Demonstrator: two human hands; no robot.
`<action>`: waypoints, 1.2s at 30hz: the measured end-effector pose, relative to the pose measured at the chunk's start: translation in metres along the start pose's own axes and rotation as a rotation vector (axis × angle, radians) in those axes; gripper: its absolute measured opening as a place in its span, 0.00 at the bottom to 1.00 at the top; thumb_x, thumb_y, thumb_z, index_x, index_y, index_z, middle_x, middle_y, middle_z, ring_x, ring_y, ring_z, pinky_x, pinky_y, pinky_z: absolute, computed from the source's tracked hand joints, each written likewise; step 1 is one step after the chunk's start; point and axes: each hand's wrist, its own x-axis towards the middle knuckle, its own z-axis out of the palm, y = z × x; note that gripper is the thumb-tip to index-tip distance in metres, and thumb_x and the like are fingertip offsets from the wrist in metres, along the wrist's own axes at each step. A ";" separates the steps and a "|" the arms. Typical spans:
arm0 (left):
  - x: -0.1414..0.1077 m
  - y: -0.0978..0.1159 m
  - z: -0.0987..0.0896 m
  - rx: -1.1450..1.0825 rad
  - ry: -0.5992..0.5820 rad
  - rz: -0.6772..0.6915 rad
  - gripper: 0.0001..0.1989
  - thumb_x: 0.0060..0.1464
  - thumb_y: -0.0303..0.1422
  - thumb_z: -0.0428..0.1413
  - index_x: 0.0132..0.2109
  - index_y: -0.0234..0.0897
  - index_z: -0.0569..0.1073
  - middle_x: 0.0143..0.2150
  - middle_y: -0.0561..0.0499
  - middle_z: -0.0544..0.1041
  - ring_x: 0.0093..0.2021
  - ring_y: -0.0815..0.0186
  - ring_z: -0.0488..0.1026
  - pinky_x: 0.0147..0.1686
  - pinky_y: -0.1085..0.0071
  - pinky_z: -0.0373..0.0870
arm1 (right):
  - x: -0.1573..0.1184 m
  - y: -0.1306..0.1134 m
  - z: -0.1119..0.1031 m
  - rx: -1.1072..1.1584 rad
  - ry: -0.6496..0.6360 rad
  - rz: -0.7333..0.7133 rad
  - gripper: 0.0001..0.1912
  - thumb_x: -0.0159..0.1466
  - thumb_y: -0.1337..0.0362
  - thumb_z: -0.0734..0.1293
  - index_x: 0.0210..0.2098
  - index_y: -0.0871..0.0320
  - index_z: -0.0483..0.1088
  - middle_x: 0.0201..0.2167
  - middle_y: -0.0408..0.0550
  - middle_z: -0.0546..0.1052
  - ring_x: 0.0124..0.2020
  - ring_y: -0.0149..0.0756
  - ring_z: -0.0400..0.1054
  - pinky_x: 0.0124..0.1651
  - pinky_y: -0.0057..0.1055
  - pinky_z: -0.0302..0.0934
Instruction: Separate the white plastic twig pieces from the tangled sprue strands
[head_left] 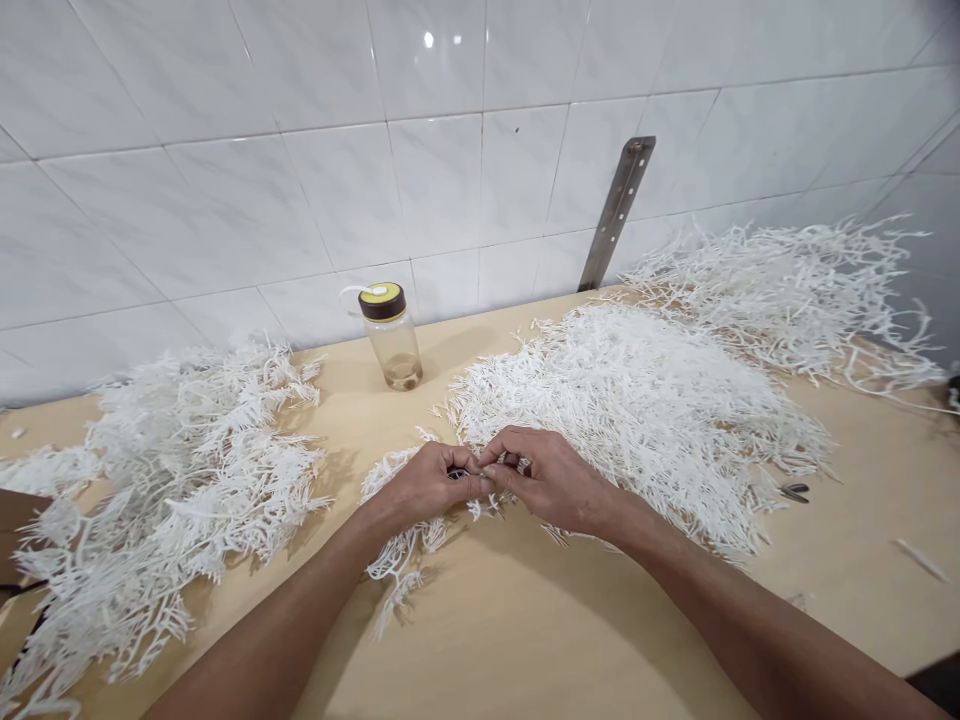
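Note:
My left hand [433, 484] is closed in a pinch at the middle of the table, on a white branched plastic piece [397, 560] that spreads below and left of it. A small dark item shows inside its curled fingers, too hidden to name. My right hand [551, 478] meets it fingertip to fingertip, also pinched; what lies between its fingertips is too small to make out. Just behind and right of my hands lies a wide heap of small white plastic pieces [637, 400].
Branched white pieces [195, 470] are heaped at the left, and another pile [780, 290] lies back right. A bottle with a yellow-green lid [391, 340] stands near the tiled wall [300, 200]. A metal strip [619, 210] leans there. A dark small tool [795, 492] lies right.

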 end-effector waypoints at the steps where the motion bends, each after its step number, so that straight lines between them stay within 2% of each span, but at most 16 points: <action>1: 0.000 0.000 -0.001 -0.037 -0.027 -0.003 0.19 0.46 0.47 0.64 0.30 0.35 0.73 0.21 0.58 0.60 0.21 0.74 0.50 0.22 0.73 0.46 | 0.000 -0.001 -0.001 0.030 -0.015 0.021 0.06 0.64 0.67 0.64 0.35 0.56 0.74 0.33 0.44 0.77 0.30 0.30 0.69 0.31 0.27 0.62; 5: -0.001 -0.001 -0.002 -0.152 -0.093 -0.026 0.21 0.44 0.49 0.65 0.30 0.35 0.71 0.21 0.60 0.55 0.20 0.75 0.46 0.21 0.72 0.42 | -0.001 -0.005 -0.006 0.116 -0.052 0.066 0.07 0.65 0.65 0.64 0.37 0.56 0.75 0.31 0.44 0.77 0.28 0.29 0.69 0.30 0.27 0.63; 10: -0.002 0.001 -0.002 -0.196 -0.087 -0.031 0.20 0.45 0.48 0.65 0.29 0.35 0.70 0.23 0.58 0.58 0.21 0.75 0.51 0.21 0.73 0.46 | -0.001 -0.003 -0.006 0.067 -0.037 0.063 0.08 0.66 0.63 0.63 0.34 0.57 0.73 0.29 0.43 0.76 0.26 0.28 0.67 0.28 0.26 0.61; 13: 0.000 0.000 -0.002 -0.243 -0.101 -0.052 0.19 0.45 0.46 0.66 0.32 0.35 0.71 0.22 0.59 0.57 0.20 0.76 0.50 0.21 0.73 0.45 | 0.000 0.000 -0.003 0.011 0.006 0.071 0.07 0.66 0.63 0.63 0.33 0.57 0.71 0.29 0.43 0.75 0.26 0.29 0.66 0.27 0.27 0.60; 18: 0.003 0.002 -0.007 -0.269 -0.095 -0.109 0.21 0.42 0.46 0.67 0.30 0.35 0.69 0.19 0.61 0.55 0.18 0.77 0.49 0.21 0.73 0.42 | -0.001 -0.001 -0.001 -0.102 0.033 0.008 0.06 0.66 0.68 0.60 0.35 0.57 0.69 0.30 0.44 0.74 0.27 0.30 0.66 0.29 0.28 0.59; 22: 0.002 0.004 -0.008 -0.283 -0.133 -0.121 0.22 0.40 0.46 0.68 0.30 0.34 0.70 0.18 0.61 0.57 0.18 0.77 0.49 0.21 0.74 0.42 | 0.000 0.001 0.005 -0.278 0.036 -0.116 0.07 0.65 0.72 0.59 0.34 0.57 0.67 0.31 0.45 0.73 0.30 0.32 0.65 0.33 0.30 0.59; 25: -0.001 0.004 -0.003 -0.234 -0.161 -0.128 0.21 0.39 0.45 0.69 0.31 0.34 0.72 0.18 0.60 0.59 0.18 0.77 0.49 0.20 0.74 0.42 | 0.002 0.007 0.007 -0.399 0.119 -0.160 0.08 0.66 0.73 0.57 0.34 0.58 0.64 0.30 0.46 0.71 0.28 0.32 0.63 0.31 0.30 0.57; 28: -0.001 0.000 0.004 -0.200 -0.195 -0.117 0.20 0.41 0.44 0.69 0.32 0.34 0.73 0.18 0.60 0.61 0.18 0.77 0.51 0.19 0.74 0.43 | 0.005 0.012 0.000 -0.445 0.290 -0.084 0.07 0.65 0.73 0.57 0.33 0.57 0.63 0.28 0.46 0.69 0.26 0.31 0.61 0.28 0.29 0.55; 30: 0.002 -0.002 0.007 -0.264 -0.134 -0.094 0.19 0.42 0.43 0.69 0.31 0.34 0.72 0.17 0.60 0.60 0.18 0.77 0.52 0.19 0.75 0.45 | 0.005 0.012 -0.008 -0.428 0.388 -0.033 0.06 0.65 0.72 0.59 0.33 0.57 0.63 0.28 0.45 0.70 0.26 0.31 0.62 0.29 0.29 0.56; 33: 0.007 -0.004 0.005 -0.383 0.092 -0.017 0.20 0.44 0.44 0.67 0.29 0.36 0.69 0.19 0.59 0.63 0.18 0.76 0.56 0.17 0.75 0.45 | 0.005 0.009 -0.017 -0.400 0.495 0.021 0.03 0.65 0.68 0.62 0.33 0.57 0.65 0.28 0.44 0.71 0.25 0.31 0.63 0.29 0.30 0.58; 36: 0.009 -0.004 0.001 -0.446 0.254 0.051 0.20 0.45 0.45 0.67 0.28 0.35 0.67 0.22 0.58 0.65 0.19 0.77 0.58 0.18 0.76 0.48 | 0.005 0.005 -0.018 -0.331 0.519 0.066 0.03 0.65 0.64 0.64 0.36 0.58 0.67 0.29 0.46 0.73 0.24 0.31 0.65 0.29 0.31 0.61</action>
